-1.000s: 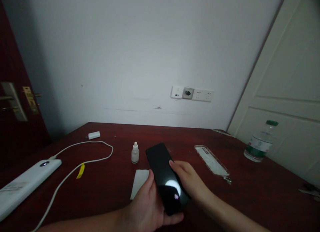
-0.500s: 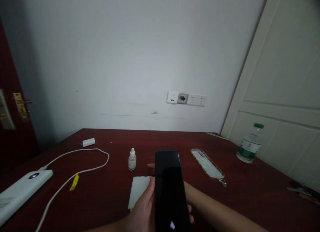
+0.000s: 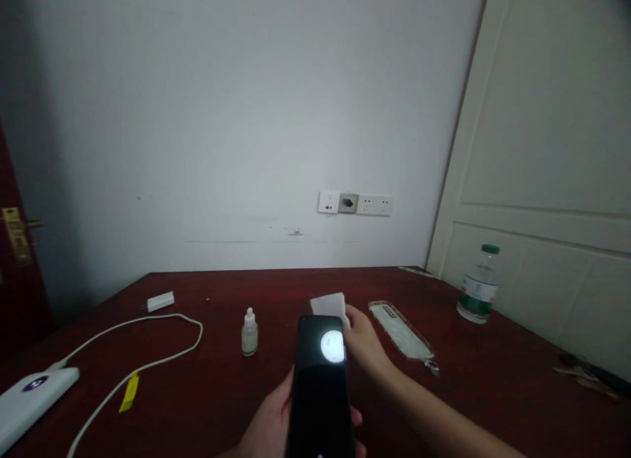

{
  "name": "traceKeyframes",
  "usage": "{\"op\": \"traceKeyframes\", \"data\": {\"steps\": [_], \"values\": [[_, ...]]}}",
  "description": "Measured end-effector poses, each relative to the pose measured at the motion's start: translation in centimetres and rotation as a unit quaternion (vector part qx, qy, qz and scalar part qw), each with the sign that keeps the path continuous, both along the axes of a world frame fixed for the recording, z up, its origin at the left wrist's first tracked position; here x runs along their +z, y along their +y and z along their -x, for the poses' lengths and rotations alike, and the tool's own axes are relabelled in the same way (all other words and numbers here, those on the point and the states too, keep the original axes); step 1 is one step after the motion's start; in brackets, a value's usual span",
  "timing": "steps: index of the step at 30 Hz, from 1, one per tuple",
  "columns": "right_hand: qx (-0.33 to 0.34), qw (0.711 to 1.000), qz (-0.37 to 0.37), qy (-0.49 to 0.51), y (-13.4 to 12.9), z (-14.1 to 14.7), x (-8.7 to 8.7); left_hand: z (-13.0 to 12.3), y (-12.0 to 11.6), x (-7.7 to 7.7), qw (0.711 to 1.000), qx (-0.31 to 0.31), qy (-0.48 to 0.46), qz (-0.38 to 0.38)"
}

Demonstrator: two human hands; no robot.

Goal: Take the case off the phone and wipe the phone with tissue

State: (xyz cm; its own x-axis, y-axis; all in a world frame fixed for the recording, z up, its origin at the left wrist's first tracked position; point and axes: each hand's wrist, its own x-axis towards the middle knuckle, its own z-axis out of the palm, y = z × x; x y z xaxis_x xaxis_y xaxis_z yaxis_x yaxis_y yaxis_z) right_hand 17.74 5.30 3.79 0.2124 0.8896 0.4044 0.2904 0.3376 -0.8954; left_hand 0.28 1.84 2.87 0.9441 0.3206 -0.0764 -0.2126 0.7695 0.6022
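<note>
Phone (image 3: 319, 405): 1 pc., black, lower centre of frame, held up over table (image 3: 211, 399); screen dark, w/ round bright reflection nr. top. Lower end cut off by frame edge.

L. hand (image 3: 269, 415): wrapped round phone, thumb side along its left edge, fingertips showing at right edge; grip closed on it.

R. hand (image 3: 363, 343): just right of phone's upper end; thumb & fingers pinched narrow on white cloth (poss. paper). Exact finger placement partly hidden.

White cloth (image 3: 328, 305): 1 pc., centre, beyond phone's top edge; off the table, it seems. Contact w/ phone: can't tell.

Progress (judged): phone in hand, no case seen on it; cloth picked up. Not yet done: cloth not on screen. Anything further can't be told.

Clear phone case (image 3: 401, 330): right of centre, flat on table, apart from phone, w/ small charm at nr. end.

Dropper bottle (image 3: 250, 336): left of phone, upright, white top on.

Water bottle (image 3: 478, 290): right, upright, green cap on.

Power bank (image 3: 37, 405): lower left, white; cable (image 3: 158, 363) attached, w/ yellow tag (image 3: 129, 392).

Charger plug (image 3: 160, 301): left, on table, apart from cable.

Wall sockets (image 3: 355, 204): row, above table, right of centre.
</note>
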Motion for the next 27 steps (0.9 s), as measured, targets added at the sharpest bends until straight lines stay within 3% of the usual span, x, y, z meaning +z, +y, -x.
{"op": "traceKeyframes", "data": {"steps": [4,9,16,20,27], "values": [[-0.038,0.990,-0.107,-0.087,-0.9,-2.4,0.5,-2.8,1.4,-1.2,0.995,0.050,0.044,0.070],[0.049,0.950,-0.192,-0.241,-1.6,-2.7,-0.6,-5.7,3.2,-2.0,0.986,0.095,0.118,0.064],[0.139,0.888,-0.169,-0.404,-2.6,-2.5,-0.5,-5.9,3.8,-1.5,0.974,0.127,0.169,0.079],[0.179,0.857,-0.149,-0.460,-3.2,-2.4,-0.2,-5.7,3.9,-0.7,0.972,0.162,0.143,0.092],[0.097,0.863,-0.122,-0.481,-2.6,-2.2,-1.9,-5.4,4.8,-1.0,0.960,0.184,0.184,0.109]]}}
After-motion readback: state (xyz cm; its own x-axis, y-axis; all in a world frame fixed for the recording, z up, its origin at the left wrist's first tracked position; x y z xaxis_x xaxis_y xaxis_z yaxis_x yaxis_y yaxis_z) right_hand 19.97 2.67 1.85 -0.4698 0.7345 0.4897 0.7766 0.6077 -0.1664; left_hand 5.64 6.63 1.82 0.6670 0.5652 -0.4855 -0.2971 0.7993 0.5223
